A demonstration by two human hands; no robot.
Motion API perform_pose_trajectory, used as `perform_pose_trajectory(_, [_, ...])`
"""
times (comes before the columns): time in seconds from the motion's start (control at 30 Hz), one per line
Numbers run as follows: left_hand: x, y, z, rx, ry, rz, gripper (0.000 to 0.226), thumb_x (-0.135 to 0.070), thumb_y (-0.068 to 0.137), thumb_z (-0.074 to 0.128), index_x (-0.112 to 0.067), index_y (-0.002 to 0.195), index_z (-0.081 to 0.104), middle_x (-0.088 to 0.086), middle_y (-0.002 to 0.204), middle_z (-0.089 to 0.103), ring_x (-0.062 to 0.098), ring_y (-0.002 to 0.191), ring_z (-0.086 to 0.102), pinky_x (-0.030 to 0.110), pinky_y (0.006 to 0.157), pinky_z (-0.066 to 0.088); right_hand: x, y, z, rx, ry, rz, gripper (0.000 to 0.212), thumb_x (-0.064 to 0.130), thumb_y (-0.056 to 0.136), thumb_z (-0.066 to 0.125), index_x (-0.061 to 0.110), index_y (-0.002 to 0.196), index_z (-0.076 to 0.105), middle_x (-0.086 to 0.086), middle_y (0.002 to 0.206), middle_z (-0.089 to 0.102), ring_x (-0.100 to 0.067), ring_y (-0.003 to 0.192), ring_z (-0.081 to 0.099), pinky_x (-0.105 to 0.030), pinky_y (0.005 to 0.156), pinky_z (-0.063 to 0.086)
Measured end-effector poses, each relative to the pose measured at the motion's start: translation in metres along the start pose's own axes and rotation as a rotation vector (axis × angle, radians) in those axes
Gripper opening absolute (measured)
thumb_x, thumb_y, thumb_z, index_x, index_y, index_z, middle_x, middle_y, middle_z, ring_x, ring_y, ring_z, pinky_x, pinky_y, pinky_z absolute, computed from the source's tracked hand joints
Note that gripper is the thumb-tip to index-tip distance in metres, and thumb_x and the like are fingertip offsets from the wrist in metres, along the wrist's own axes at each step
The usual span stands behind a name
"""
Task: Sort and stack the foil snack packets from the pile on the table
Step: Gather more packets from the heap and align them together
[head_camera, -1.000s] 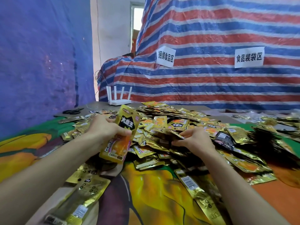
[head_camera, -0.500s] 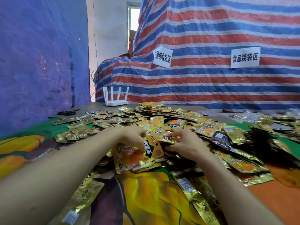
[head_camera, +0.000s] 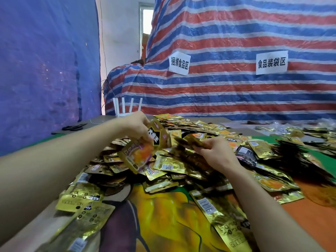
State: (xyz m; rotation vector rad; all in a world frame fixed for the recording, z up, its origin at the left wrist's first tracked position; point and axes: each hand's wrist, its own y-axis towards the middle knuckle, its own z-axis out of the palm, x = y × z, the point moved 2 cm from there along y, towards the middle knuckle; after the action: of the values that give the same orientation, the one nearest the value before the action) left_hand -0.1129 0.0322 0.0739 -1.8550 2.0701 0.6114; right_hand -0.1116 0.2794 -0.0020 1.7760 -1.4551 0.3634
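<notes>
A big pile (head_camera: 205, 128) of shiny gold snack packets lay on the table cloth (head_camera: 163, 219), which had a yellow fruit picture on it. Just above the left part of the pile, the left hand (head_camera: 137, 126) had its fingers curled around a held packet (head_camera: 140, 155) with an orange picture and a black label. It was too blurry to tell if more packets were stacked behind it. Over the middle of the pile, the right hand (head_camera: 217, 154) pinched a blurry gold packet (head_camera: 191, 140) between thumb and fingers. The two packets were near each other. In front of the pile, to the left, some loose packets (head_camera: 81, 202) lay flat. Behind the pile stood a white router (head_camera: 127, 109). Black scissors (head_camera: 74, 127) lay left of the pile. A red, white and blue striped sheet (head_camera: 227, 91) hung far behind the pile, with two paper signs (head_camera: 179, 63) on it.
</notes>
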Motion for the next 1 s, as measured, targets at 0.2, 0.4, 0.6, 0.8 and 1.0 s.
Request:
perform_pose_trajectory(0.2, [0.032,-0.008,-0.012,-0.336,-0.543,0.064,0.022,-0.014,0.086,0.076,-0.019,0.106,0.067,0.006,0.103,0.072,0.024,0.093,0.070,0.038,0.077,0.055,-0.003,0.001,-0.004,-0.336,0.265,0.018,0.026,0.021,0.099,0.063,0.016,0.074,0.069,-0.003,0.072,0.069,-0.020,0.064,0.061,-0.029,0.052,0.048])
perform_pose_trajectory(0.4, [0.045,-0.025,0.055,-0.458,-0.949,0.020,0.022,-0.010,0.086,0.075,-0.022,0.099,0.062,0.004,0.093,0.075,0.023,0.084,0.074,0.038,0.073,0.058,-0.006,0.000,-0.003,-0.439,0.433,0.158,0.026,0.033,0.093,0.071,0.024,0.069,0.070,0.001,0.075,0.073,-0.018,0.071,0.069,-0.038,0.064,0.058])
perform_pose_trajectory(0.6, [0.037,-0.039,0.080,-0.349,-1.145,0.108,0.024,-0.023,0.081,0.072,-0.013,0.103,0.067,0.009,0.094,0.078,0.028,0.089,0.075,0.045,0.076,0.059,-0.010,0.004,-0.008,-0.649,0.638,0.298,0.029,0.044,0.097,0.062,0.024,0.076,0.065,0.007,0.076,0.070,-0.013,0.072,0.069,-0.022,0.048,0.051])
perform_pose_trajectory(0.8, [0.037,-0.042,0.086,-0.094,-1.416,0.075,0.031,-0.016,0.092,0.059,-0.004,0.121,0.057,0.018,0.100,0.075,0.027,0.084,0.075,0.040,0.063,0.061,-0.008,0.003,-0.010,-0.706,0.959,0.481,0.044,0.054,0.103,0.045,0.014,0.090,0.060,-0.008,0.093,0.070,-0.034,0.090,0.071,-0.056,0.077,0.062])
perform_pose_trajectory(1.0, [0.033,-0.050,0.091,0.146,-1.570,0.104,0.034,-0.017,0.084,0.059,-0.004,0.115,0.058,0.016,0.085,0.074,0.024,0.074,0.074,0.039,0.060,0.061,-0.002,-0.002,0.002,-0.139,1.341,0.685,0.031,0.026,0.100,0.054,0.003,0.120,0.058,-0.022,0.102,0.069,-0.034,0.076,0.069,-0.041,0.056,0.061])
